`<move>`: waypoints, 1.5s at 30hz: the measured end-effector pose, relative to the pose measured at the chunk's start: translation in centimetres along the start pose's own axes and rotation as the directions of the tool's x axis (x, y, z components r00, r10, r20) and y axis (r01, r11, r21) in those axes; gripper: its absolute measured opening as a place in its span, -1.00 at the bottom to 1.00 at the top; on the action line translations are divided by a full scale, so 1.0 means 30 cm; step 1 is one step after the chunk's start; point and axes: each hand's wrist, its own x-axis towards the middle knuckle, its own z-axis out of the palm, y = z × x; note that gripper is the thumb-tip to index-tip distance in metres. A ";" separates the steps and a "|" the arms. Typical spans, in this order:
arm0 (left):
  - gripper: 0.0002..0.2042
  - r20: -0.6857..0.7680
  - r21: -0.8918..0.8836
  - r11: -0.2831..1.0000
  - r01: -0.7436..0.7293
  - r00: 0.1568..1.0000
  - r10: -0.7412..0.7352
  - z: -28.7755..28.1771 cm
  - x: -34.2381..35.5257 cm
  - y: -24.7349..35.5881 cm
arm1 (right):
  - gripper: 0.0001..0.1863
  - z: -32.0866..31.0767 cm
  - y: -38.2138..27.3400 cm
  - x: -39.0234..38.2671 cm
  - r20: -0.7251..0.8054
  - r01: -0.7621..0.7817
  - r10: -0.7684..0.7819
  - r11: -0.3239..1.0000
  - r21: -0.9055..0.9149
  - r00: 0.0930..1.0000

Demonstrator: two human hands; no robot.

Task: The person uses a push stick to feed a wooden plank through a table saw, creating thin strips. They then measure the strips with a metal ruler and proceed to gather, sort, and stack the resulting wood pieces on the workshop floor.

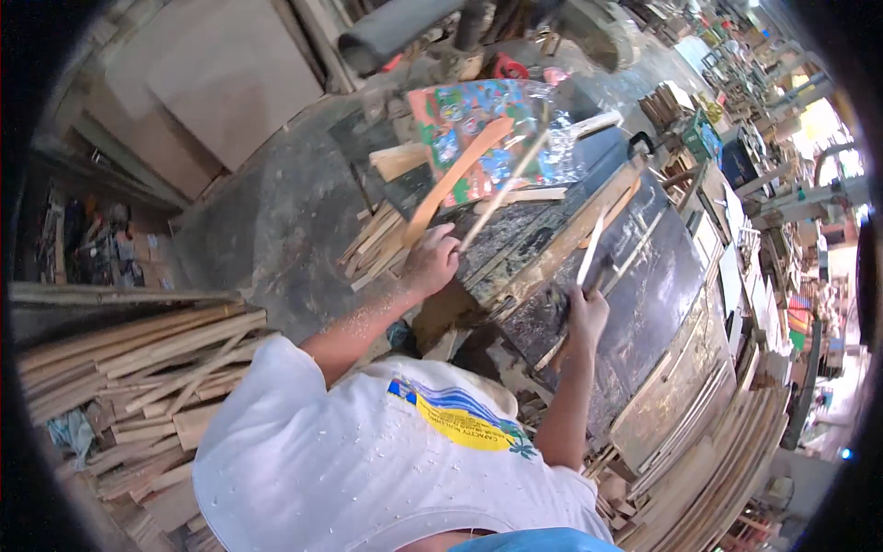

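Observation:
My left hand (431, 261) is closed at the lower end of a curved orange-brown wooden piece (460, 175), which slants up over a colourful printed plastic sheet (515, 101). Just past its fingertips, a thin pale wooden stick (504, 193) runs the same way. To the right, my right hand (589, 317) is wrapped round a narrow pale strip (593, 247) pointing away from me over the dark machine table (644, 294). A long wooden bar (566, 235) lies across that table between my hands. The fingers' inner sides are partly hidden.
Wooden strips (379, 244) lie beside the table at left, and stacked boards (175, 377) fill the lower left. More long boards (708, 469) lean at lower right. Large panels (221, 83) and a grey pipe (395, 35) stand at the far side.

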 end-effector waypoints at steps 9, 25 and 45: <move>-0.72 0.321 0.150 0.889 0.433 0.829 -0.458 -0.382 -0.527 -0.214 | -0.52 0.619 -0.129 0.266 0.202 -0.092 0.050 0.975 0.205 0.978; -0.72 0.459 0.271 -0.149 0.951 -0.264 -0.848 -0.770 -1.912 -0.514 | -0.69 0.609 -0.255 0.074 -0.060 0.129 -0.122 0.984 0.124 0.991; -0.59 0.441 0.150 0.632 0.760 0.521 -0.731 -1.437 -0.339 -2.076 | -0.67 1.679 -1.206 -0.412 0.555 0.137 -0.084 0.989 -0.055 0.828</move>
